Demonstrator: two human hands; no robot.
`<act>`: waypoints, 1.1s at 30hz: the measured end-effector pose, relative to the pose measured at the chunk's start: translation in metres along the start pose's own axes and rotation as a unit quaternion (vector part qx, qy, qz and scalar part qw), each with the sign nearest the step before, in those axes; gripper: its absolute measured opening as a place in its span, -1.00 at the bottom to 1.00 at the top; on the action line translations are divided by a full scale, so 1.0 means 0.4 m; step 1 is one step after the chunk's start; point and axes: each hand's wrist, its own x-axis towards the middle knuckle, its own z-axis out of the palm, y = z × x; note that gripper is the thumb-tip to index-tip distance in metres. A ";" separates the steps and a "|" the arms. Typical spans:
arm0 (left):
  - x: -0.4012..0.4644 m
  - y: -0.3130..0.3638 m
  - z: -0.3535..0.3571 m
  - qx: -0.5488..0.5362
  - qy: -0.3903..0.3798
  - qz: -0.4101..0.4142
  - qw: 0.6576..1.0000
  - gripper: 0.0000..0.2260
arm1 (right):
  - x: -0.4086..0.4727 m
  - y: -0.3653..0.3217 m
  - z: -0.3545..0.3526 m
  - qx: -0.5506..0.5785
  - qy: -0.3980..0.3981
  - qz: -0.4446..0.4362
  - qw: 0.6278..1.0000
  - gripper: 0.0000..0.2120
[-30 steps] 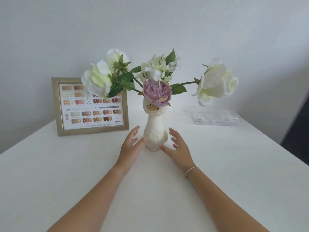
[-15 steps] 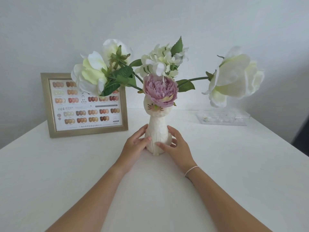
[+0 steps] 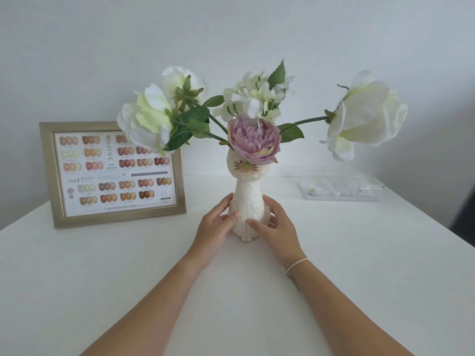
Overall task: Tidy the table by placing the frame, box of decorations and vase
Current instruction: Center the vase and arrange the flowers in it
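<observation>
A cream cat-shaped vase (image 3: 247,199) stands upright in the middle of the white table (image 3: 102,273), filled with white flowers and one purple bloom. My left hand (image 3: 217,223) grips its base from the left, and my right hand (image 3: 275,223) grips it from the right, thumbs across the front. A gold frame (image 3: 113,173) with a nail colour chart stands at the back left, partly covered by a white flower. A clear box of decorations (image 3: 341,187) lies at the back right.
A plain pale wall rises right behind the table's far edge. The table's right edge runs diagonally at the right, with a dark area beyond it. Wide flower stems reach out to both sides of the vase.
My hands went from hovering apart beside the vase to closing around its base. The view has shifted slightly, with the vase staying at the table's middle.
</observation>
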 end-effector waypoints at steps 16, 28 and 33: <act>0.211 -0.046 0.062 0.016 0.002 0.028 0.999 -0.61 | 0.201 0.066 -0.057 0.008 0.014 -0.015 1.000 -0.48; 0.313 -0.082 0.069 0.015 0.022 0.027 0.999 -0.59 | 0.317 0.107 -0.068 0.007 0.001 -0.016 1.000 -0.45; 0.322 -0.090 0.064 0.017 0.022 0.020 0.999 -0.61 | 0.328 0.111 -0.066 0.006 -0.009 -0.007 1.000 -0.49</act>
